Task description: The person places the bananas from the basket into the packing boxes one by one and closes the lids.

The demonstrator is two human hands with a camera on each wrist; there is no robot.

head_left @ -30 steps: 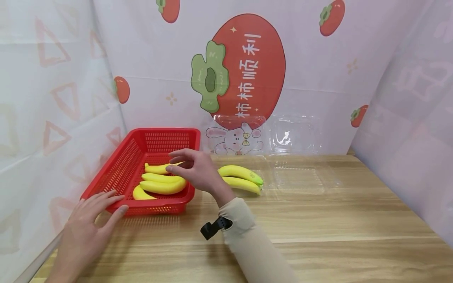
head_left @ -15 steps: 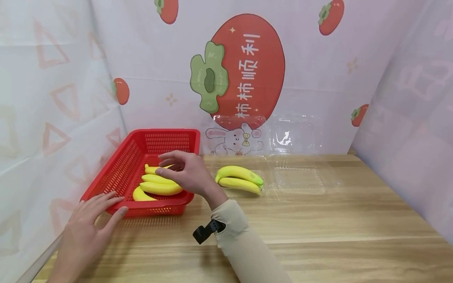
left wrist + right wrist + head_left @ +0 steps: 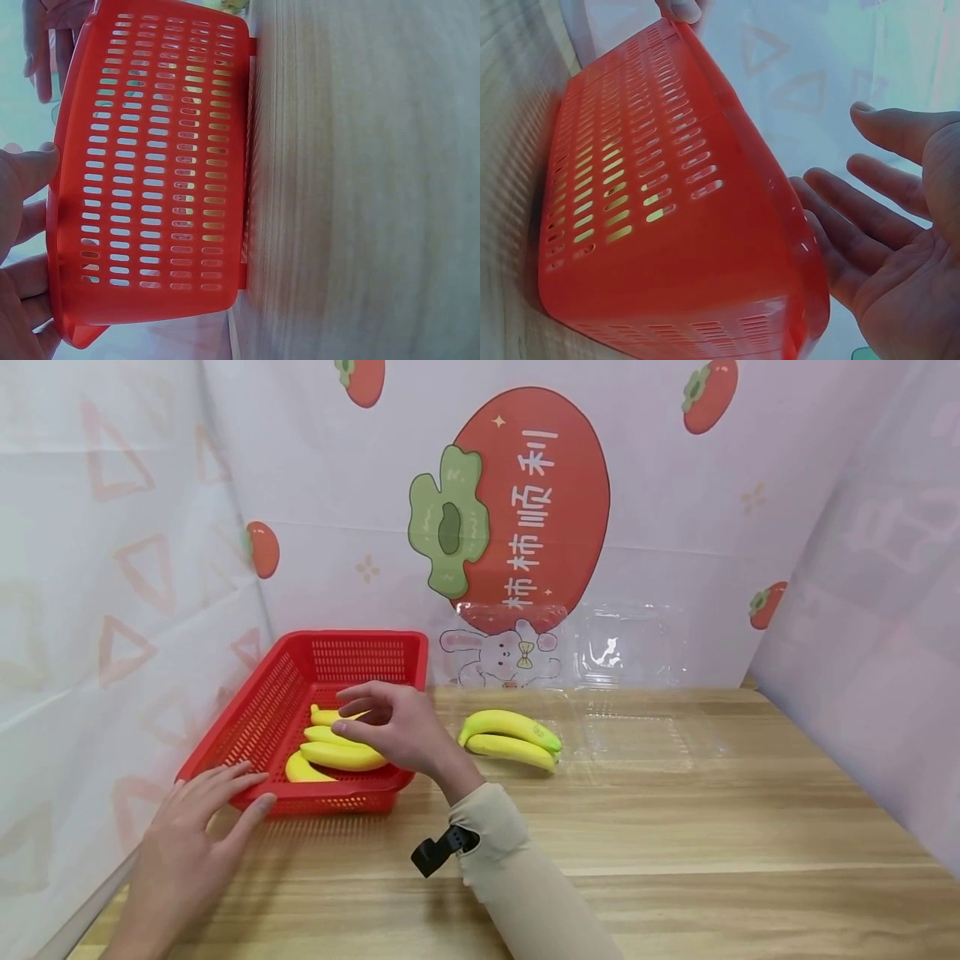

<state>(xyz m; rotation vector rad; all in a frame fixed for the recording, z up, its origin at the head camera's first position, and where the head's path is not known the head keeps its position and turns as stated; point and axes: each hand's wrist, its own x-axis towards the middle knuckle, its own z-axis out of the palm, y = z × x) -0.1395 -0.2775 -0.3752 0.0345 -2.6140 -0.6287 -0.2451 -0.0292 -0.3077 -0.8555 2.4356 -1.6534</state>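
Observation:
A red plastic basket (image 3: pixel 247 727) stands on the left of the table with several yellow bananas (image 3: pixel 345 756) in it. My left hand (image 3: pixel 187 835) rests its outstretched fingers on the near left corner; the left wrist view has the thumb at the rim. Over the basket's right rim hovers my right hand (image 3: pixel 405 727), fingers loosely bent. Nothing lies between its fingers and thumb in the right wrist view, and it covers part of the bananas below. Two more bananas (image 3: pixel 510 749) with green tips lie side by side to the right of the basket.
Two clear plastic clamshell boxes stand open behind and right of the basket. The right one's lid (image 3: pixel 626 643) leans up at the back; the loose pair of bananas overlaps the left one's base. A printed cloth (image 3: pixel 675 485) hangs behind the wooden table (image 3: pixel 675 877).
My right hand has shifted slightly left over the basket in the last second, then stayed nearly still. The left hand keeps its place on the rim; the bananas have not moved.

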